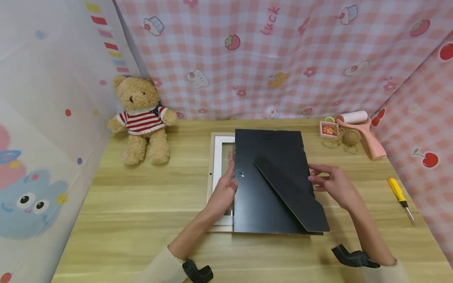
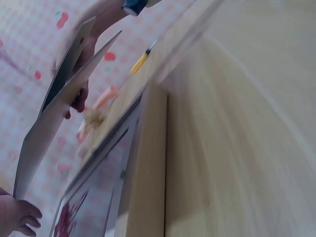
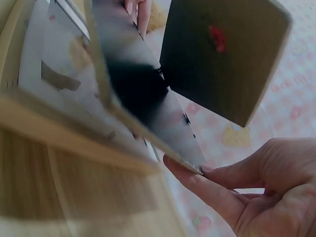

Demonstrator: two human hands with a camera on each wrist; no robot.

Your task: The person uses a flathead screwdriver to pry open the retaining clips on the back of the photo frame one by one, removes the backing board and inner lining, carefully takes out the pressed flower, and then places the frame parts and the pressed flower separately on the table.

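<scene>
A black picture-frame backing board (image 1: 255, 204) is held above a pale wooden picture frame (image 1: 209, 196) and hides most of it. Its stand leg (image 1: 293, 196) juts out at a slant from the back. My left hand (image 1: 223, 192) grips the board's left edge. At the right edge, my right hand (image 1: 335, 184) pinches it; the right wrist view shows the thumb and fingers (image 3: 212, 192) on either side of the rim. In the left wrist view the board (image 2: 44, 133) hangs apart from the frame (image 2: 148, 163), which lies on the table with a white mat inside.
A teddy bear (image 1: 141, 118) in a striped top sits at the back left. At the back right lie a lint roller (image 1: 368, 135), a ball of twine (image 1: 351, 137) and a small pink box (image 1: 327, 129). A yellow screwdriver (image 1: 397, 190) rests near the table's right edge.
</scene>
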